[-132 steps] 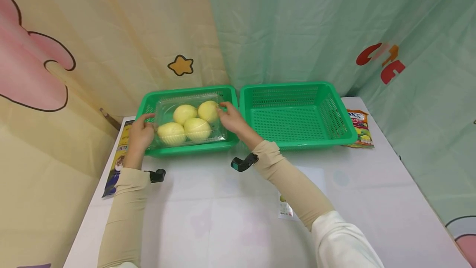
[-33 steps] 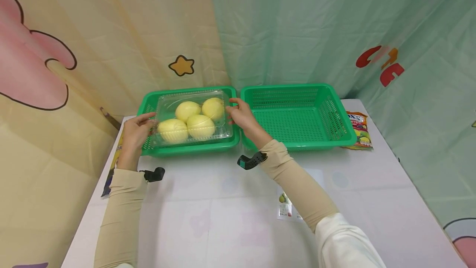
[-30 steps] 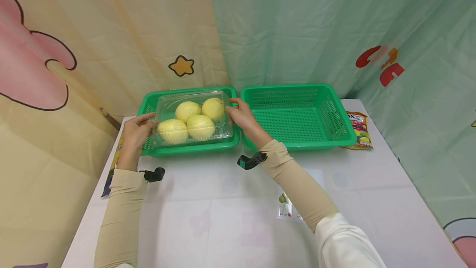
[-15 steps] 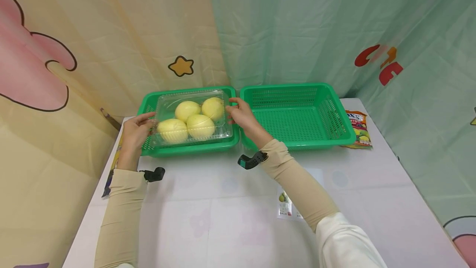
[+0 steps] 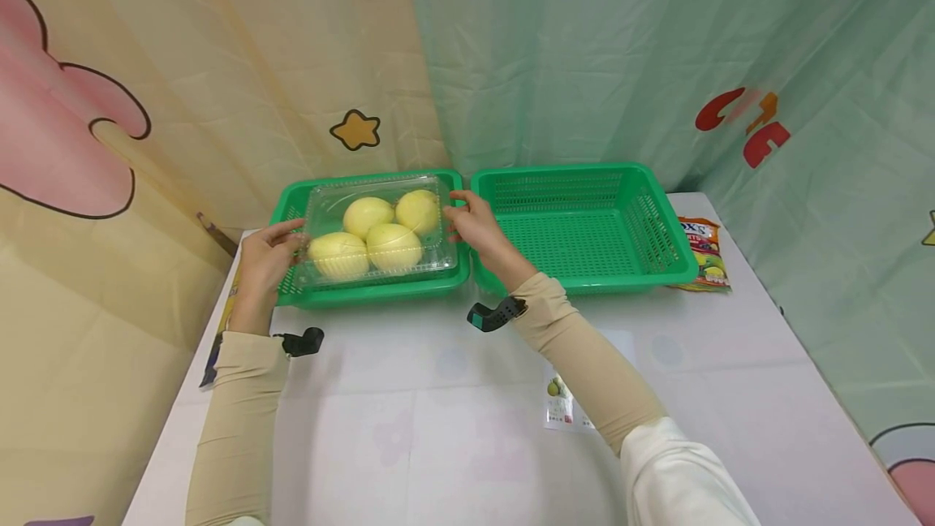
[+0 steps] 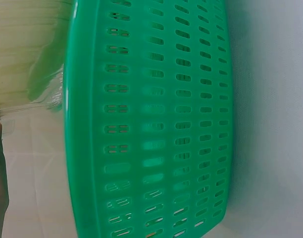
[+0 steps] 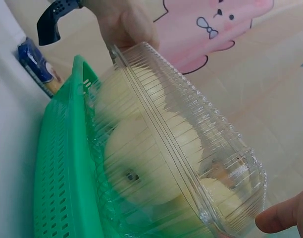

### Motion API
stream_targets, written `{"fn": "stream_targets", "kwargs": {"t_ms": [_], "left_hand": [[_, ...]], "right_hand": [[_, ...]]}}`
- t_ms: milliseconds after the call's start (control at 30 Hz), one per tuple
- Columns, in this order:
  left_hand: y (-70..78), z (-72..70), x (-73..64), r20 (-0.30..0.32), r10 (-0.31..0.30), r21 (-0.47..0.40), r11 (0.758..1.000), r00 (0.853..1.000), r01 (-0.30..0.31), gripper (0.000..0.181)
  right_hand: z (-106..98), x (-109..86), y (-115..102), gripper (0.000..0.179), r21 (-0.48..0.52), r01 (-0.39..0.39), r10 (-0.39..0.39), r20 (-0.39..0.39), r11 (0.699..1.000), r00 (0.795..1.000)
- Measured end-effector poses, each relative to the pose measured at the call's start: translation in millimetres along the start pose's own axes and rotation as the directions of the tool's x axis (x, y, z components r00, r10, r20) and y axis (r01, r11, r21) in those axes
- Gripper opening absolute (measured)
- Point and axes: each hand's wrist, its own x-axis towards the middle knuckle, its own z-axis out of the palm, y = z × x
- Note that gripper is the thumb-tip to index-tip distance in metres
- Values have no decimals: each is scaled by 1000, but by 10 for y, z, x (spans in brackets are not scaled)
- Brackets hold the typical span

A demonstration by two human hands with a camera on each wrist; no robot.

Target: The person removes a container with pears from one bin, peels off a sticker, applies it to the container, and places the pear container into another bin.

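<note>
In the head view, a clear plastic clamshell box (image 5: 447, 256) holds several round pale-yellow fruits (image 5: 394, 248). It sits tilted at the top of the left green basket (image 5: 380, 294), overlapping its rim. My left hand (image 5: 263, 265) grips the box's left end, and my right hand (image 5: 480, 232) holds the opposite end with thumb and fingers. The right wrist view shows the box's ridged wall (image 7: 211, 119) above the basket rim, with a dark spot on one fruit (image 7: 151, 158). The basket's slotted side (image 6: 156, 124) fills much of the left wrist view.
A second green basket (image 5: 562, 278) stands right beside the first. Past it lies a colourful snack bag (image 5: 707, 254); a yellow and blue packet (image 5: 219, 339) is partly behind the left arm. A printed card (image 5: 559, 404) lies under the right forearm. Curtains (image 5: 511, 55) hang behind.
Compared with several seconds ago, the box has risen out of the left basket and shifted slightly right, both hands moving with it. Over the last second it has stayed nearly still.
</note>
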Motion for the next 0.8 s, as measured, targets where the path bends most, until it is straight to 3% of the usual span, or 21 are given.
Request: {"fn": "stream_targets", "kwargs": {"t_ms": [800], "left_hand": [[42,-11,-45,3,12,-27,1000,1000,-12,41]], "right_hand": [[-67,-57,-17,49,10,1,-1,2,1000,1000]]}}
